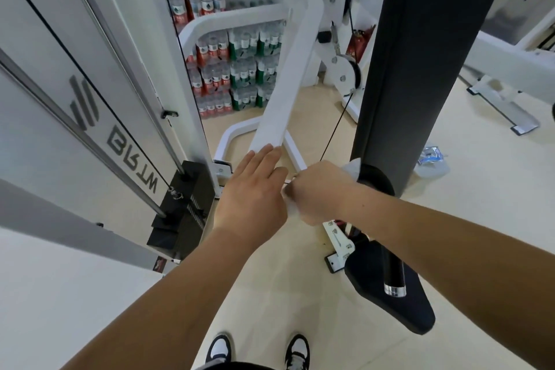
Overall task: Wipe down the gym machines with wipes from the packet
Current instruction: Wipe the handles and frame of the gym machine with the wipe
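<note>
Pale beige floor (480,219) is stretching beneath white gym machines, with stacked packs of bottled water (237,69) standing at the back. A tall black upright pad (420,54) is rising on the right, and a white frame bar (288,75) is slanting down toward the person. The left hand (252,198) is lying flat, fingers straight and holding nothing, fingertips at the bar's lower end. The right hand (318,192) is curling its fingers tightly around a white wipe (353,167), just beside the pad's bottom end. The wipes packet (432,156) is lying on the floor, right of the pad.
</note>
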A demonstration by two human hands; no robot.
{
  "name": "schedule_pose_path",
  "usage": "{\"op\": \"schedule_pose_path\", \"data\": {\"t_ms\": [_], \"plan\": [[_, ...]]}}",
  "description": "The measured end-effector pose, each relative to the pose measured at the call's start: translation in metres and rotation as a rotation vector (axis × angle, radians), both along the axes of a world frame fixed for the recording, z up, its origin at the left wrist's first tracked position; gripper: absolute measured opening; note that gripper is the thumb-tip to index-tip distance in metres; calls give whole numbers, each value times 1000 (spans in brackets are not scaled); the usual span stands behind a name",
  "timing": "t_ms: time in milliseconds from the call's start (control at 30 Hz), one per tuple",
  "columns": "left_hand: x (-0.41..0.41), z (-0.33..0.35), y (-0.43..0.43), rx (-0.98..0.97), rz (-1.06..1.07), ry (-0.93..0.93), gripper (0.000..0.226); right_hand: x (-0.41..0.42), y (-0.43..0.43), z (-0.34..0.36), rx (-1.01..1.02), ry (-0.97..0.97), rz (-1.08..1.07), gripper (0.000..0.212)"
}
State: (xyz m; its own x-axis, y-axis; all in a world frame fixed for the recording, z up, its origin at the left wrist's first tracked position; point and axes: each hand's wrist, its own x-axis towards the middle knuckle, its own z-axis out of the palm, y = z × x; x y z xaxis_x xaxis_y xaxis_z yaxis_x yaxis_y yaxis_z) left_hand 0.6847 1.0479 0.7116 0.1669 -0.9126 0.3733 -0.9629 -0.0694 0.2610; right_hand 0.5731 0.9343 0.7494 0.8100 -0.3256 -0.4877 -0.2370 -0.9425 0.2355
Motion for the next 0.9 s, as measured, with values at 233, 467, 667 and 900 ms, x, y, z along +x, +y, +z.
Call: {"op": "schedule_pose_path", "data": {"t_ms": [233, 467, 667, 900], "plan": [[-1, 9, 3, 94, -8, -6, 30, -72, -64, 10, 247, -283, -669, 22], [-1, 8, 2, 120, 15, -9, 30, -99, -37, -28, 414, -790, -1335, 22], [-4, 10, 4, 139, 29, -13, 28, -127, 34, -41, 463, -1063, -1645, 26], [-4, 10, 4, 161, 19, -36, 29, -150, 80, -76, 210, -935, -1622, 29]]}}
